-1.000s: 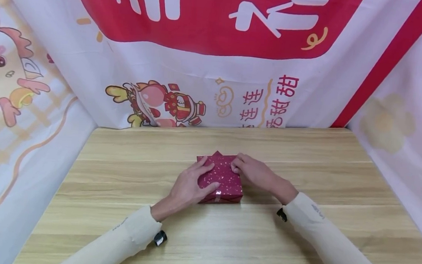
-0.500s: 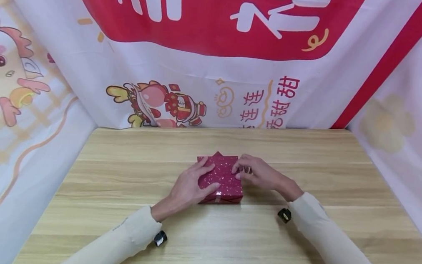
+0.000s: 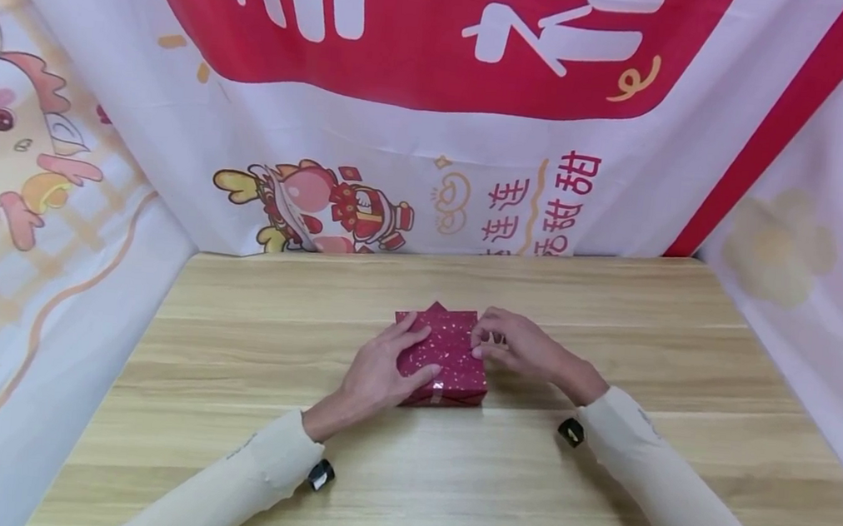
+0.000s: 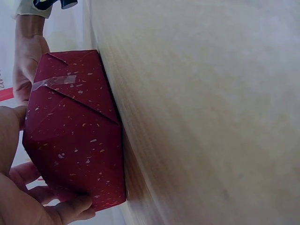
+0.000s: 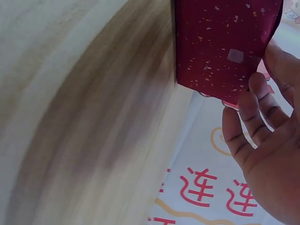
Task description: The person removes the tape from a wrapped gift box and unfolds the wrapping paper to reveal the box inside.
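Note:
A box wrapped in dark red speckled paper (image 3: 447, 349) lies on the table in the head view. My left hand (image 3: 378, 368) holds its left part, with thumb and fingers spread over the top and a finger against the side in the left wrist view. Clear tape (image 4: 55, 81) crosses the folded paper on the near end. At the right edge, my right hand (image 3: 523, 347) has loosely bent fingers and a thumb touching or very near the paper. The right wrist view shows a small tape piece (image 5: 236, 56) on the box's right side, close to these fingertips.
The box lies on a wood-grain table (image 3: 274, 317). Behind it hangs a white and red printed cloth (image 3: 373, 133), and further cloth covers the left and right sides. Each wrist carries a small black device, one of them the left device (image 3: 321, 475).
My right hand has loosened from a tighter curl on the top right of the box and shifted slightly right to its edge. The left hand and the box stay put.

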The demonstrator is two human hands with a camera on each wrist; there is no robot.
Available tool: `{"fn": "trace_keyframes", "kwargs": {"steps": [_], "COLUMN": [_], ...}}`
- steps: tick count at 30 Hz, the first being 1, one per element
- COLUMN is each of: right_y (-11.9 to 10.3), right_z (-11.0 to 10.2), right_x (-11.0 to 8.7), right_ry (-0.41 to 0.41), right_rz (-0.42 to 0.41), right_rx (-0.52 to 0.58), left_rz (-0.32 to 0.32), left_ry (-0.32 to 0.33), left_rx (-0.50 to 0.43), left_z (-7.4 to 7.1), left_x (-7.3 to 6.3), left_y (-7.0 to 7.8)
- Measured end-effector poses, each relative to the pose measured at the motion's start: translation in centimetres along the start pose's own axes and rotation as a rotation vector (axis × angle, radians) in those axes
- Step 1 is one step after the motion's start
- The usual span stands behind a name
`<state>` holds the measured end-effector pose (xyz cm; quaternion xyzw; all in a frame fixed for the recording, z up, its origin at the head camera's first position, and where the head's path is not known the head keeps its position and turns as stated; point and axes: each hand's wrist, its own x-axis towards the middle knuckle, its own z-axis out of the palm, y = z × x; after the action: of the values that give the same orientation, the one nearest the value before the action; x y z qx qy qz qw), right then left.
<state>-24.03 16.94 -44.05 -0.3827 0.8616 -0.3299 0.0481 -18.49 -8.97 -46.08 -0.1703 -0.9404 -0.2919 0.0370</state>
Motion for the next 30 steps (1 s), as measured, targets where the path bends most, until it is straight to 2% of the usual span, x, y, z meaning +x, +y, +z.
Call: {"fn": "trace_keyframes", "kwargs": {"steps": [6,14,20,25,30], "right_y": [0.07,-0.37,-0.64,-0.8,-0.63], "right_z": [0.03,-0.08,-0.29,-0.34,-0.04], "right_x": [0.15,-0.03,-0.13,0.0,-0.02], "right_ry": [-0.021,-0.001,-0.013,-0.05,-0.047], "right_rz": [0.013,-0.007,0.011,0.019,0.022], "right_rx": [0.036,-0.078,-0.105,-0.072,-0.041], "left_rz": [-0.001,0.005,0.014,0.012,0.005], "left_ry": [-0.002,-0.004,0.001,0.0,-0.005], "left_rx": [0.004,0.005,-0.002,-0.001,0.005], "left_z": [-0.29,-0.13,-0.01,-0.08,-0.16], "left_x": [-0.08,-0.03,0.09,0.08,0.0], "left_y": [-0.02,-0.09,0.08,0.14,0.09]}}
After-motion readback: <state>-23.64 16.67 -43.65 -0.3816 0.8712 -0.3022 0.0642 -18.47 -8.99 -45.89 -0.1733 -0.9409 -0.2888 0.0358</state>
